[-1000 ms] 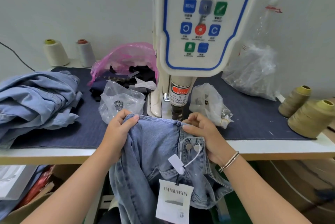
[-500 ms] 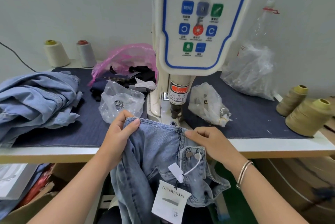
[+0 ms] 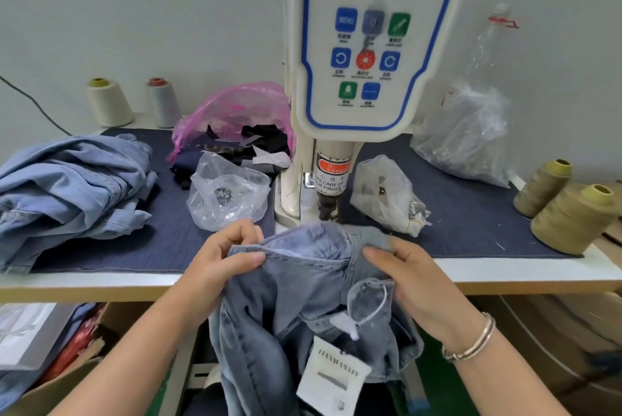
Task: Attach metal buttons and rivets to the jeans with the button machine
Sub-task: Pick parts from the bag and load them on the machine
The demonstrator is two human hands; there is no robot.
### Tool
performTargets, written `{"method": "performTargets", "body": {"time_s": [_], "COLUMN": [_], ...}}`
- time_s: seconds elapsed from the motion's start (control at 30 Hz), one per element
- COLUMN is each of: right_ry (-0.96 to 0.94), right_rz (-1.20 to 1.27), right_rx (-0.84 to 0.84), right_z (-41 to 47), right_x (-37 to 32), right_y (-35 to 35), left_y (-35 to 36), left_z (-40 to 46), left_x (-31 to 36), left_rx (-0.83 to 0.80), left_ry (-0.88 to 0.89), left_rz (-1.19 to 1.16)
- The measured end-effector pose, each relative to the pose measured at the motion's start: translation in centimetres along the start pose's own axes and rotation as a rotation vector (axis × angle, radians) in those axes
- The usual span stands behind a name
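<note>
- jeans [image 3: 303, 298]: faded blue denim cloth, matt, soft folds.
- button machine [image 3: 363, 45]: smooth, glossy cream plastic casing.
- table mat [image 3: 471, 224]: dark denim cloth, matt, finely ribbed.
- hang tag [image 3: 333, 382]: matt white paper.
- bracelet [image 3: 471, 341]: shiny metal.
- bag [image 3: 229, 193]: clear, crinkled, glossy plastic.

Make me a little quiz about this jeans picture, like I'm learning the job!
1. True or false: both hands grip the jeans.
2. What colour is the bag behind the clear bag of metal bits? A green, B pink, C yellow.
3. Fill in: the wrist with the bracelet belongs to the ___ hand.

Key: 1 true, left hand and right hand both grip it; 2 B, the pink bag; 3 right.
</note>
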State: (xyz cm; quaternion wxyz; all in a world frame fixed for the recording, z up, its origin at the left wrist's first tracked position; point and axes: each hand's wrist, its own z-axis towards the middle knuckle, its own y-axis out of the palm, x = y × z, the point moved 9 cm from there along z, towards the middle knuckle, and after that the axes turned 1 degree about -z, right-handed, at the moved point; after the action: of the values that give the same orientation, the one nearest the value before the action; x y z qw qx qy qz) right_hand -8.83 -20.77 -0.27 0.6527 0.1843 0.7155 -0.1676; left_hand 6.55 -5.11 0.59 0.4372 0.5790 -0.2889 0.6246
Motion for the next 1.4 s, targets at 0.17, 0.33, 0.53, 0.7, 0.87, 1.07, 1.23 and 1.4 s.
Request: {"method": "performTargets", "body": {"time_s": [0.17, 0.33, 0.53, 0.7, 0.87, 1.07, 1.23, 1.4], "right_ry": [-0.045, -0.13, -0.142, -0.04, 0.038, 0.163, 0.229, 0.232], "right_rz": [-0.034, -0.302, -0.193, -0.486, -0.241, 0.221, -0.209, -0.005], "right_rx": [-0.143, -0.213, -0.242, -0.43, -0.137, -0.033, -0.27, -0.123], "right_z": [0.7, 1.2, 0.5, -0.2, 1.1, 2.0, 1.9, 3.2], "right_x": [-2.0, -4.6, -4.2, -1.5, -0.3, 0.3, 1.3, 2.1], "right_y": [3.0, 4.3, 5.0, 7.0, 4.5, 2.3, 3.7, 2.2], "left_y": [3.1, 6.3, 4.5, 1.2, 2.1, -0.4, 1.5, 2.0], "left_z": [1.1, 0.6, 1.0, 1.7, 2.0, 2.6, 1.5, 1.2], "left_x": [2.5, 1.2, 1.5, 2.5, 1.5, -0.1, -1.8, -3.8], "left_rx": [-0.247, -0.445, -0.308, -0.057, -0.151, -0.142, -0.243, -0.227], "left_ry": [-0.043, -0.124, -0.136, -0.057, -0.152, -0.34, -0.384, -0.471], "left_rz": [0.453, 0.543, 0.477, 0.198, 0.262, 0.777, 0.298, 0.15]}}
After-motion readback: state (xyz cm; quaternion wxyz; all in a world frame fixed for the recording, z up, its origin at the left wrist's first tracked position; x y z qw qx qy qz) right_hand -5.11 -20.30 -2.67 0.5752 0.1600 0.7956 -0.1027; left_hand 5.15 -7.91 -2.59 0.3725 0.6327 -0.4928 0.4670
